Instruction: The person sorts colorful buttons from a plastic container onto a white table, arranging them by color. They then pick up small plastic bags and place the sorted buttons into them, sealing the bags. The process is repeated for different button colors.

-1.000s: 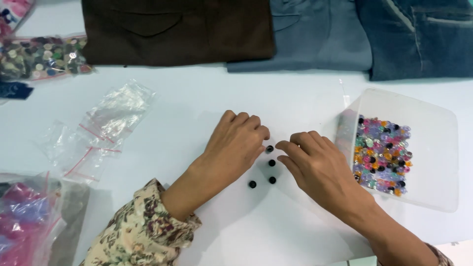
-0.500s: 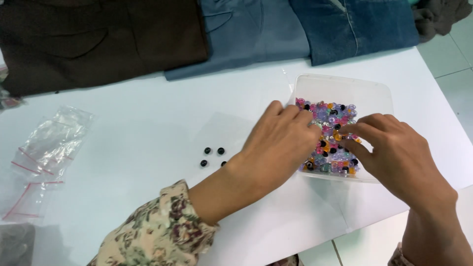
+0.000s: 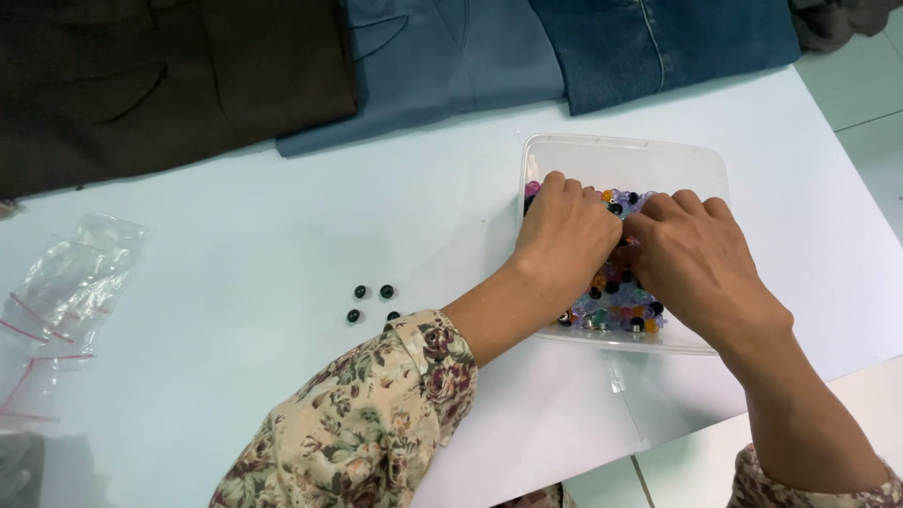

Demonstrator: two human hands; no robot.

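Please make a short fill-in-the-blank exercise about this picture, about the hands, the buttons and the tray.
1. Both hands, the left hand and the right hand, are inside the clear plastic ____.
2. The tray holds many small buttons of ____ colours.
3. The loose buttons lying on the white table are ____ in colour.
4. The left arm wears a sleeve with a ____ pattern.

Missing words: tray; mixed; black; floral
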